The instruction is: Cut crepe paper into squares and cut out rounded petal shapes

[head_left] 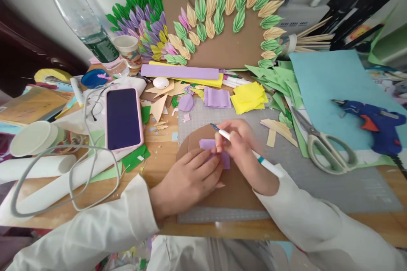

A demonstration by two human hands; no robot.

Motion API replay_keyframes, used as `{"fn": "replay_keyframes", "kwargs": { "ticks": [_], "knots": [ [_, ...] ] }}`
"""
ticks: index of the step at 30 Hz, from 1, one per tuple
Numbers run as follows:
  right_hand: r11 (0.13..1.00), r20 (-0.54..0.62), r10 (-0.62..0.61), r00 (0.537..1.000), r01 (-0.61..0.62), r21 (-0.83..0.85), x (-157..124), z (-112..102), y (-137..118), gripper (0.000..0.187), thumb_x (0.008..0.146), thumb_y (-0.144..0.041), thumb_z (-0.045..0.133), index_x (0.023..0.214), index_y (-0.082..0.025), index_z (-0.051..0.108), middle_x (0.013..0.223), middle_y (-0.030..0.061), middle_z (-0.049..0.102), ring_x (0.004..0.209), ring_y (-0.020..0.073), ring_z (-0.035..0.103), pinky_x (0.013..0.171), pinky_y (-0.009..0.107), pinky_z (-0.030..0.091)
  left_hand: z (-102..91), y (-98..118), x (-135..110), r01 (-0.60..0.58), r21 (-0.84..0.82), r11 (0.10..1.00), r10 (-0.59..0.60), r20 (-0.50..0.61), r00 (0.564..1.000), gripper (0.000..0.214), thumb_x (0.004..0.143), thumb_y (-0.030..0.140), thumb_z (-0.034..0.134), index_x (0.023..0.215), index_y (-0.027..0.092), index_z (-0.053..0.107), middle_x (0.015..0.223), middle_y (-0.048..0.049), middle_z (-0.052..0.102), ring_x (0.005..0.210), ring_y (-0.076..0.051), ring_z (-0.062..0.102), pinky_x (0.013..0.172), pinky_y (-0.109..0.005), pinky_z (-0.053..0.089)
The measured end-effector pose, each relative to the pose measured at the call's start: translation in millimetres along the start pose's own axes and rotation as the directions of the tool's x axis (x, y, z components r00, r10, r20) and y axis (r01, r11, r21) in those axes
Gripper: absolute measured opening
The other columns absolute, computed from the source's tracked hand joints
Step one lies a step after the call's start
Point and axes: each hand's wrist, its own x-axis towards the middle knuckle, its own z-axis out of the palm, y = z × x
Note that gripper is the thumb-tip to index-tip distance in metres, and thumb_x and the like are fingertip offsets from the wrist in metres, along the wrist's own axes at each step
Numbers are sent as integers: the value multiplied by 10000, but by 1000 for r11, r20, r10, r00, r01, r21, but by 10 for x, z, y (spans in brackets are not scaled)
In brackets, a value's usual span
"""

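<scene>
My right hand point(243, 150) grips a white pen point(269, 166) with a blue tip, which points up and left over a small purple paper piece point(206, 144). Fingers of my left hand point(190, 178) lie flat and press that purple piece down on a rounded brown cardboard shape point(232, 192). The cardboard lies on a grey cutting mat point(333, 186). Part of the purple piece is hidden under both hands.
Stacks of purple squares point(217, 97) and yellow squares point(249, 97) lie behind the mat. Scissors point(324, 144) and a blue glue gun point(375, 125) are at the right, a phone point(123, 118), a white cable point(79, 165) and a cup point(32, 137) at the left. Cardboard with folded paper leaves point(222, 12) stands at the back.
</scene>
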Motion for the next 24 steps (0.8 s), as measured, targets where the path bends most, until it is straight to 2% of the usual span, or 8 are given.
{"fn": "replay_keyframes", "kwargs": {
  "ticks": [2, 6, 11, 14, 17, 20, 22, 24],
  "knots": [
    [993, -46, 84, 995, -80, 86, 55, 21, 112, 217, 968, -458, 443, 1039, -261, 503, 738, -46, 503, 685, 140, 536, 770, 360, 517, 58, -15, -46, 23, -15, 1000, -23, 57, 998, 377, 998, 343, 436, 1201, 75, 606, 1205, -114, 681, 1178, -264, 586, 1005, -395, 472],
    [970, -103, 194, 976, -174, 171, 72, 4, 198, 150, 964, -390, 476, 979, -249, 525, 722, -51, 490, 678, 128, 509, 775, 350, 487, 64, -17, -110, 73, -78, 994, -63, 131, 989, 407, 1001, 353, 417, 1250, 78, 587, 1286, -132, 639, 1244, -289, 550, 1009, -413, 487],
    [935, -116, 289, 950, -254, 248, 69, -15, 184, 148, 943, -394, 530, 951, -254, 576, 689, -52, 514, 718, 146, 556, 773, 352, 459, 24, 15, -137, 221, -66, 973, -198, 252, 947, 414, 951, 431, 507, 1295, 208, 564, 1436, -156, 507, 1320, -377, 464, 1050, -614, 381],
    [949, -183, 246, 952, -197, 247, 91, -54, 172, 154, 911, -366, 602, 834, -235, 620, 633, -53, 506, 644, 137, 528, 698, 331, 451, 18, 40, -163, 242, -58, 969, -217, 285, 934, 444, 964, 454, 473, 1357, 249, 507, 1485, -140, 453, 1376, -371, 388, 1073, -635, 305],
    [962, -287, 189, 939, -119, 244, 129, -116, 127, 257, 896, -330, 638, 669, -223, 580, 538, -75, 429, 507, 101, 429, 569, 285, 408, 24, 59, -184, 251, -36, 967, -229, 307, 924, 439, 979, 462, 435, 1382, 294, 481, 1503, -88, 439, 1391, -359, 357, 1073, -619, 265],
    [963, -350, 174, 921, -85, 257, 142, -162, 73, 164, 869, -321, 677, 740, -248, 608, 540, -86, 439, 444, 79, 350, 493, 260, 385, 35, 69, -195, 232, -33, 972, -211, 306, 928, 436, 982, 467, 430, 1398, 342, 461, 1523, -2, 418, 1395, -380, 320, 1053, -609, 246],
    [965, -325, 164, 932, -82, 250, 116, -163, 55, 91, 870, -306, 678, 811, -268, 619, 581, -74, 483, 457, 86, 370, 492, 266, 400, 37, 75, -198, 223, -31, 974, -202, 311, 928, 440, 986, 464, 424, 1409, 348, 449, 1537, 27, 394, 1401, -393, 289, 1032, -597, 258],
    [973, -231, 144, 962, -94, 212, 73, -137, 52, 68, 897, -286, 640, 837, -275, 609, 633, -52, 521, 503, 108, 434, 507, 282, 418, 30, 80, -200, 224, -23, 974, -204, 327, 923, 441, 997, 450, 401, 1424, 344, 430, 1549, 29, 373, 1408, -397, 264, 1009, -592, 277]
  ]
}}
